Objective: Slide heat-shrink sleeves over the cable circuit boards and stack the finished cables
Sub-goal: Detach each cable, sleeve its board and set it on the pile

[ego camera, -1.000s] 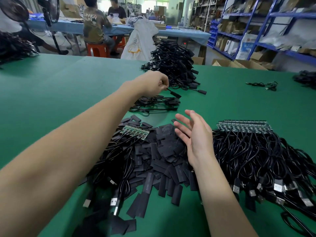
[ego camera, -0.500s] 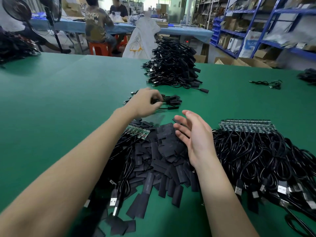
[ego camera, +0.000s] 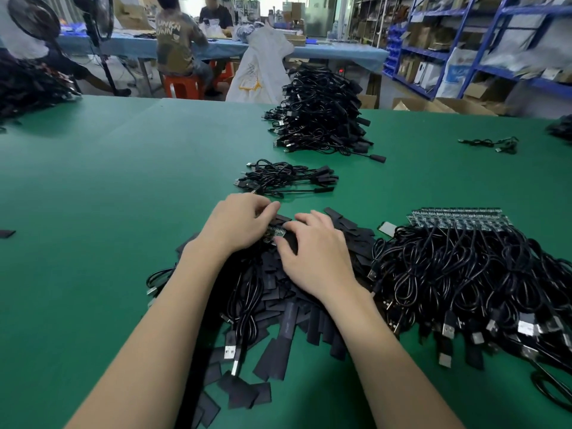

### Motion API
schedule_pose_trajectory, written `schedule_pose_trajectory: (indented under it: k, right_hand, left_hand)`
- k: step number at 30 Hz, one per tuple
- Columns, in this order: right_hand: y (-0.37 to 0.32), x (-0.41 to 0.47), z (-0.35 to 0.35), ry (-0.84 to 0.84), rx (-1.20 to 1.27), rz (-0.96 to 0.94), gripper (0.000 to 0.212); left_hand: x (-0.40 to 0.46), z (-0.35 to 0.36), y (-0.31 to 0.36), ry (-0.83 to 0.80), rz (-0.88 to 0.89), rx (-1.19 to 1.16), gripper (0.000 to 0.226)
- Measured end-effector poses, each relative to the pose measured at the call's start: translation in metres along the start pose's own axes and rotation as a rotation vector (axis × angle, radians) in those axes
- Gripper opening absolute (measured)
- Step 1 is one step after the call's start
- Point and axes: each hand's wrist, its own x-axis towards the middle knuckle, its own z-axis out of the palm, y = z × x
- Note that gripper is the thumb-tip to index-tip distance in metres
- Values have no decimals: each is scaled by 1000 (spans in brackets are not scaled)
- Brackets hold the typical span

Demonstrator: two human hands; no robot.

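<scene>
1. Head view, the step in hand: it looks like the pick-up of the next bare board from the small bundle at frame centre. To do it well, I would separate one circuit board (ego camera: pixel 274 232) from its neighbours with the fingertips, hold it by the edges, and take a single sleeve from the heap rather than a clump. The sleeve should go on square to the board's end, so it does not snag on the components.

2. Head view, the hands: the left hand (ego camera: pixel 238 226) lies palm down with its fingers curled over the board's far end, and seems to pinch it, though the contact is partly hidden. The right hand (ego camera: pixel 312 252) lies palm down just right of it, fingers bent, tips touching the board and the sleeves beneath. I cannot tell whether it holds a sleeve.

3. Head view, the task's things: the heat-shrink sleeves (ego camera: pixel 288 317) form a loose black heap under and below both hands, spilling toward the lower centre of the frame. Unsleeved cables (ego camera: pixel 464 274) lie right of the hands, their boards in a row at the top of that pile. A small finished stack (ego camera: pixel 284 178) sits just above the hands, and a larger finished pile (ego camera: pixel 322 113) lies further up the green surface (ego camera: pixel 123 181).
</scene>
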Motion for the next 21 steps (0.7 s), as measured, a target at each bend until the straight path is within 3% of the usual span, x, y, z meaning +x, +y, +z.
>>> schedule_pose_trajectory:
  k: [5,11,16,21]
  right_hand:
    - [3,2,-4,105,299,15,23]
    - [0,2,-14,198,500,63,16]
    - [-2,2,-23,85,922,178,9]
    - [-2,0,-26,-26,1115,269,15]
  left_hand:
    - [-1,-1,7,58,68,12,51]
    - [-2,-8,17,196,94,-89,61]
    - [1,-7,28,226,17,-149,71]
    - [2,-3,32,282,8,-320,79]
